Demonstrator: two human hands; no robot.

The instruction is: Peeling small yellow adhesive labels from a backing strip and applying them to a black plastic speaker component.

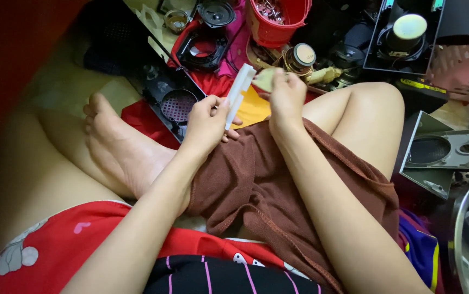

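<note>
Your left hand point(207, 122) pinches the white plastic strip point(238, 92) upright so your right hand point(284, 98), pinching a pale scrap point(264, 79), reaches its top

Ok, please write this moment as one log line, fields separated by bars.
left hand: holds white plastic strip | right hand: pinches pale scrap at strip's top | lap: brown towel | floor: red bucket, speaker parts

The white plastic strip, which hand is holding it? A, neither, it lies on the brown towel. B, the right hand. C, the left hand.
C: the left hand grips the white plastic strip upright, while the right hand pinches a small pale piece beside its top.
</note>
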